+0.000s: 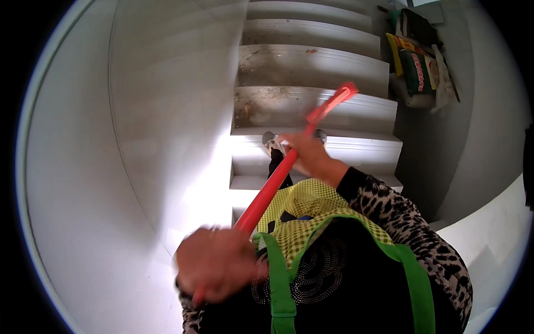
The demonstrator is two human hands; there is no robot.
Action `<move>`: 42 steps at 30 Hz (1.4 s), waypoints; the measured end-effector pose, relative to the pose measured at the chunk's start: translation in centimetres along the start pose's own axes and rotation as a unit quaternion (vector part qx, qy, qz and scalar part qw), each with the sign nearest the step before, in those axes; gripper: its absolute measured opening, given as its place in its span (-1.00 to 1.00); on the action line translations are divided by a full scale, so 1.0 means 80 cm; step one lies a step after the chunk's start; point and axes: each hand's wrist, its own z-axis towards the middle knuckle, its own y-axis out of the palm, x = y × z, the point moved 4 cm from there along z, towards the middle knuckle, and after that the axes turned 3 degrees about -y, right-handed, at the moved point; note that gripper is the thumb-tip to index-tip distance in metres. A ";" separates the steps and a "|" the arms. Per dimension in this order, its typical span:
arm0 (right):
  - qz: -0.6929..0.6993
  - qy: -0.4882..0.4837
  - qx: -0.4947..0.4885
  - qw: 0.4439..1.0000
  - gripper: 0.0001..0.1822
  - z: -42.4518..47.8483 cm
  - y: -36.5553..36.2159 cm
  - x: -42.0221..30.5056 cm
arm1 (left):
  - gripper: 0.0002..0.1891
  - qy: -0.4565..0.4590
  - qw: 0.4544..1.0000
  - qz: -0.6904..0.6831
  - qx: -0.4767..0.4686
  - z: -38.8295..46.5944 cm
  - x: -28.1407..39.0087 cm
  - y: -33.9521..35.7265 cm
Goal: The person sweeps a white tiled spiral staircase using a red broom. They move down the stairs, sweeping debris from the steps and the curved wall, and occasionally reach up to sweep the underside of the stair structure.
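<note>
A long red broom handle (267,194) runs slantwise across the view, from the lower left to the upper middle. My left hand (217,263) is closed around its lower end, near my chest, and is blurred. Farther up, my right hand (311,154) grips the shaft. Beyond that hand the red broom head (333,102) with its bristles is over a stair step. Dust and small bits of debris (250,102) lie on the left part of the steps (354,112).
A pale wall (137,104) borders the stairs on the left. My shoes (270,140) stand on a step. At the upper right, printed sacks (417,73) and a dark item (419,27) lie beside the staircase, below the level of the nearer steps.
</note>
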 end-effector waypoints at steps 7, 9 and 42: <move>0.036 -0.078 -0.017 0.996 -0.96 0.056 0.067 0.114 | -0.83 -0.174 0.897 -0.317 0.256 0.009 -0.097 0.109; 0.072 -0.117 -0.048 0.989 -0.96 0.095 0.096 0.082 | -0.83 -0.204 0.861 -0.318 0.342 -0.022 -0.100 0.087; 0.166 -0.120 0.093 0.974 -0.90 0.056 0.091 -0.079 | -0.80 -0.193 0.804 -0.110 0.551 -0.062 0.034 0.035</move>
